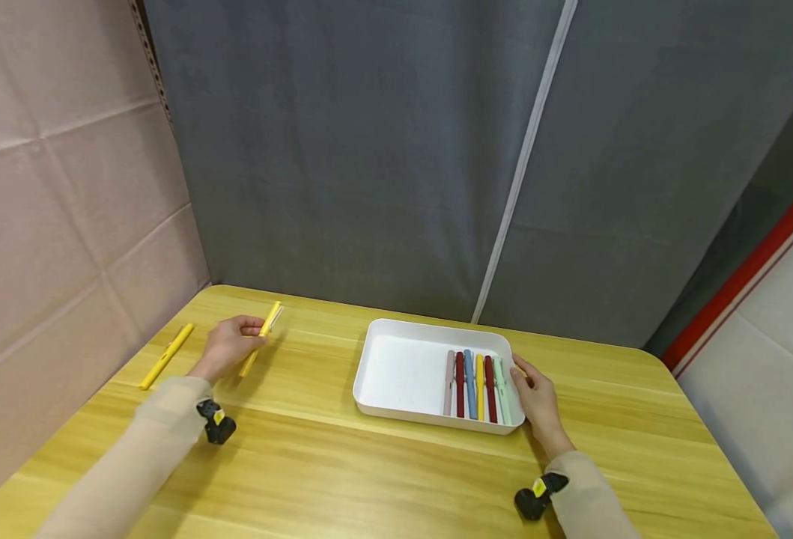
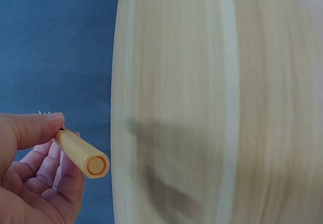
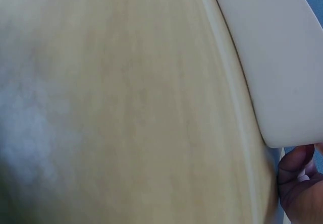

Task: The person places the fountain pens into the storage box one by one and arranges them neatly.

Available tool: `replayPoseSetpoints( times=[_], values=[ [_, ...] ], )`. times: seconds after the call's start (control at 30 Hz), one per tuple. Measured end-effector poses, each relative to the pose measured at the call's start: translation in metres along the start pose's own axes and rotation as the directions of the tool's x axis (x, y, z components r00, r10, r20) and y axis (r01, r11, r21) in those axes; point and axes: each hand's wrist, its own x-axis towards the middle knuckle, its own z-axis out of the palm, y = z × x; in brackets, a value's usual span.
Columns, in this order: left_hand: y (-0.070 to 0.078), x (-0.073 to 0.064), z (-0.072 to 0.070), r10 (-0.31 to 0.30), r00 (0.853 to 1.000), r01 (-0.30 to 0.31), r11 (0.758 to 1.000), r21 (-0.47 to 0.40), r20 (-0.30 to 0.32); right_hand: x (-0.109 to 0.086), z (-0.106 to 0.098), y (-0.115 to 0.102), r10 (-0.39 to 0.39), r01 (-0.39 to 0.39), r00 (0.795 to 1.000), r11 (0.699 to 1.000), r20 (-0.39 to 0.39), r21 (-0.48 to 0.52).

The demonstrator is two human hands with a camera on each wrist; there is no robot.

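My left hand (image 1: 230, 346) pinches a yellow pen (image 1: 271, 318) between thumb and fingers, over the left part of the table. The pen stands tilted, its metal clip showing near the top, and its round end faces the camera in the left wrist view. A second yellow pen (image 1: 167, 356) lies to the left of that hand. My right hand (image 1: 538, 400) holds the right end of a white tray (image 1: 396, 370), thumb at the rim. Curled fingers (image 3: 295, 164) show against the tray's outer corner in the right wrist view.
Several pens stand in a row at the tray's right side: mauve (image 1: 448, 382), dark red (image 1: 460, 383), blue (image 1: 470, 385), yellow (image 1: 480, 387), another dark red, and mint green (image 1: 502, 391). A grey curtain (image 1: 369, 165) hangs behind the wooden table (image 1: 342, 479).
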Motion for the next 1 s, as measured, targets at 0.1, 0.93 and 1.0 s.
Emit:
replayPoseSetpoints(
  times=[0.1,0.93,1.0],
  values=[
    [0.005,0.001,0.003,-0.012,1.0,0.012,0.999,-0.034,0.012,0.0,0.0,0.0,0.006,-0.006,1.0,1.0,0.001,-0.003],
    [0.046,-0.004,0.031,0.041,0.996,-0.025,0.982,-0.187,0.083,-0.001,0.002,0.001,0.049,-0.049,0.998,0.999,0.037,0.013],
    [0.05,-0.005,0.034,0.047,0.995,-0.029,0.98,-0.196,0.091,-0.001,0.002,0.0,0.046,-0.047,0.998,0.999,0.035,0.014]
  ],
)
